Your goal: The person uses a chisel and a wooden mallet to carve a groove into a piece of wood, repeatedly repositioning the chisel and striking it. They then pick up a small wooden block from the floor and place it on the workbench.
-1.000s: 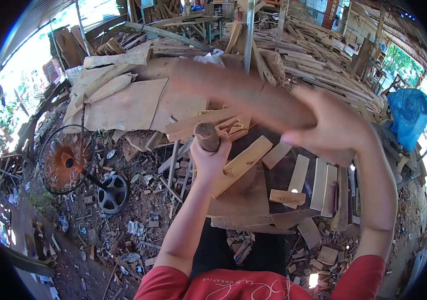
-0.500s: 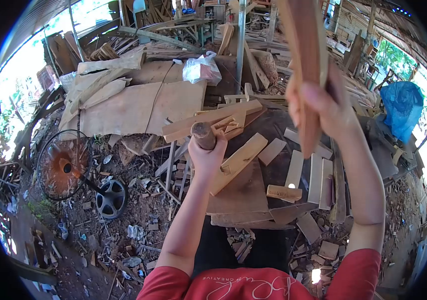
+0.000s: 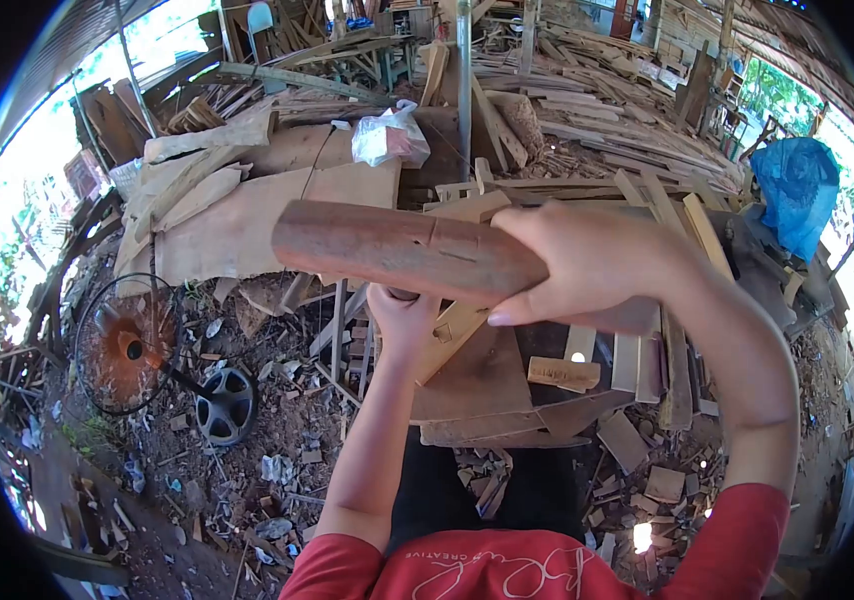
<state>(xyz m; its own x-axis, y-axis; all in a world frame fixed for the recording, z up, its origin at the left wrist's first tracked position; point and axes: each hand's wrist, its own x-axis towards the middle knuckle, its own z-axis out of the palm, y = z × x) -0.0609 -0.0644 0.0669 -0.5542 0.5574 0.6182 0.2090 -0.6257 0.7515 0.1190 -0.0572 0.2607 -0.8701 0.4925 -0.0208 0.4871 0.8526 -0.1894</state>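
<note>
My right hand is wrapped round the narrow end of a thick, reddish-brown wooden mallet, a plain heavy bar held level across the bench. The bar's broad end lies directly over my left hand, at the top of a round wooden-handled chisel. My left fingers are closed round that handle; most of it and its blade are hidden. Beneath the hands a pale wooden piece with a cut slot slants over the bench, partly covered by the mallet.
A short wooden block and several pale strips lie on the bench's right side. To the left stands a fan with a round base. A white plastic bag rests on boards behind. Wood scraps litter the ground.
My right hand has swung the mallet down and left from a raised, upright position to level over the chisel handle. My left hand stays closed on the chisel; the view has shifted slightly.
</note>
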